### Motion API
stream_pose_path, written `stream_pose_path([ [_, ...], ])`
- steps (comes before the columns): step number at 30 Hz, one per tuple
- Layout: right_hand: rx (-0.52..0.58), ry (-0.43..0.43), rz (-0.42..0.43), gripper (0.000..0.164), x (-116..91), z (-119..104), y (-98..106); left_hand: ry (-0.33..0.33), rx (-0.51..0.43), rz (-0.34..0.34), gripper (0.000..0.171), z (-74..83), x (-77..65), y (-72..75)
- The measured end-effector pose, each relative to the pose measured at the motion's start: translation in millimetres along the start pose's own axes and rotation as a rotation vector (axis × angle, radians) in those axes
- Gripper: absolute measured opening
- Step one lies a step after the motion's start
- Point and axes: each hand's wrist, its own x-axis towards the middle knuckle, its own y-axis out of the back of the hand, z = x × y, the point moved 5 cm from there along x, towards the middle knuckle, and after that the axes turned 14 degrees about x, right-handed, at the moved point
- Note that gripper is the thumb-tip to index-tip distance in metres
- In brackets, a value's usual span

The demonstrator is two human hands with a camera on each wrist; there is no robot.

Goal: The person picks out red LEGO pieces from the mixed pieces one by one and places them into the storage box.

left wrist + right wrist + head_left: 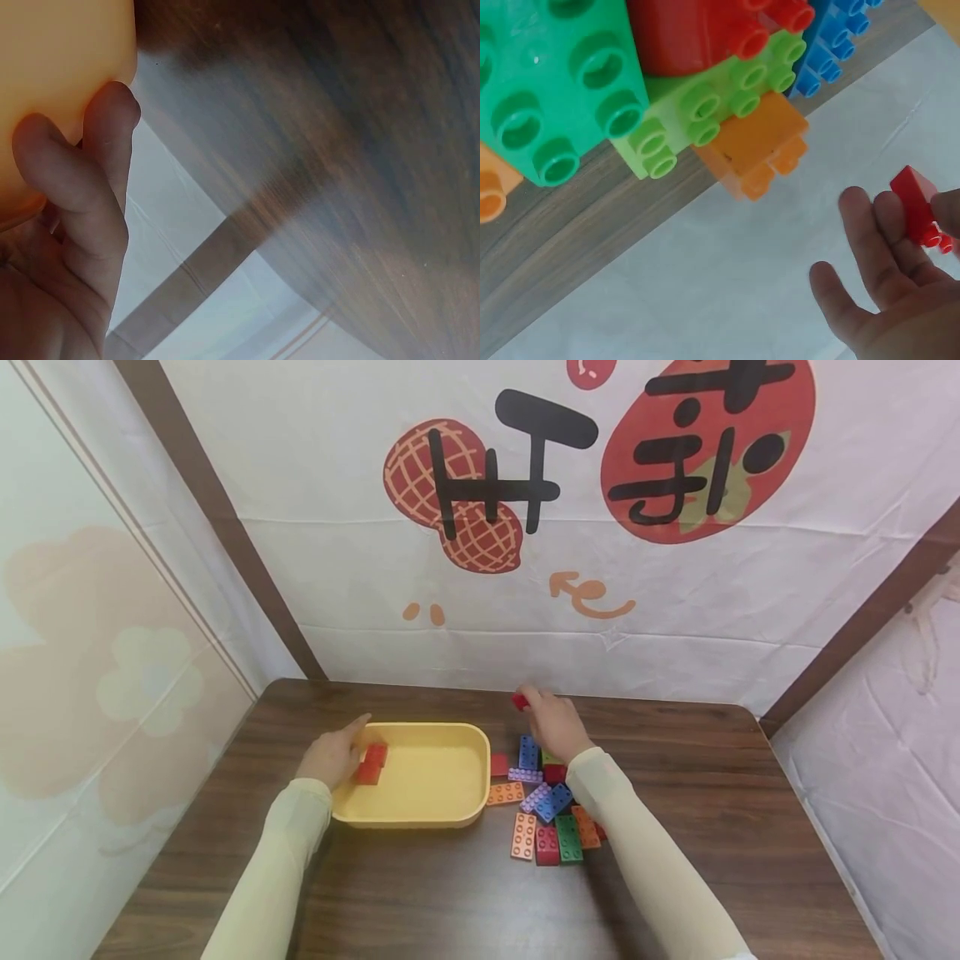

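My right hand (557, 723) pinches a small red building brick (915, 204) between thumb and fingers, above the table's far side. Its other fingers spread apart in the right wrist view. At the left end of a shallow yellow tray (412, 822), my left hand (330, 760) grips the rim. Bent fingers (112, 124) press against the tray's outer wall in the left wrist view; the thumb is hidden there. Inside the tray, near that hand, lie red bricks (368, 773).
Right of the tray spreads a loose group of bricks, among them a blue brick (528, 752), an orange brick (506, 793), a peach brick (523, 837) and a green brick (569, 839). The dark wooden table (420, 893) ends at a printed white cloth (337, 577) behind.
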Motion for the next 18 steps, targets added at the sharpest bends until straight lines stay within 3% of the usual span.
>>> stream_pose_path([
  [8, 0.054, -0.037, 0.029, 0.016, 3, -6, 12, 0.002, -0.006, -0.003, 0.061, 1.3, 3.0, 3.8],
  [18, 0.084, -0.065, 0.005, 0.021, -2, -13, 10, 0.026, 0.004, -0.033, 0.059, -0.4, -2.1, 0.6],
])
